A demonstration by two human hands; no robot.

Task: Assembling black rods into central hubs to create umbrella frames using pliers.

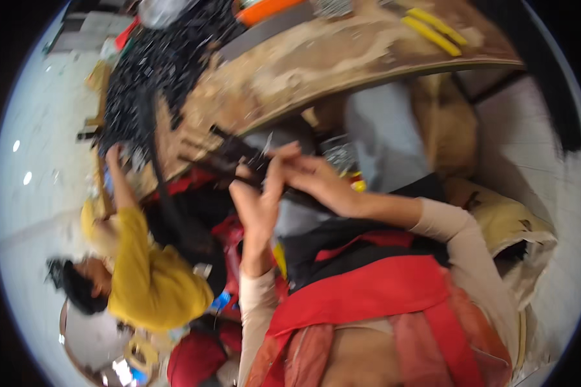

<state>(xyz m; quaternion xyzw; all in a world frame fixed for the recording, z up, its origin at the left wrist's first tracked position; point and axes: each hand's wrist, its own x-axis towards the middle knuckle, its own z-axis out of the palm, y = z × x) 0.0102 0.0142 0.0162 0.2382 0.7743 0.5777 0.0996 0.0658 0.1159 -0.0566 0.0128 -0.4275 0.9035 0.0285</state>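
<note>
Near the middle of the head view, my left hand [259,205] is closed around a dark bundle of narrow black pieces [235,151]. The pieces stick out past my fingers toward the table's edge; motion blur hides their exact kind. My right hand [323,184] comes in from the right and meets the left, its fingers pressed together at the bundle. What lies between the right fingertips is hidden. Both hands are above my lap, just off the near edge of a worn wooden table [290,80].
A heap of black pieces [155,71] covers the table's left part, beside an orange-rimmed container [265,9]. Yellow-handled pliers [436,31] lie at the far right. On my left a person in a yellow top [155,277] reaches to the heap. A pale sack [510,226] stands at right.
</note>
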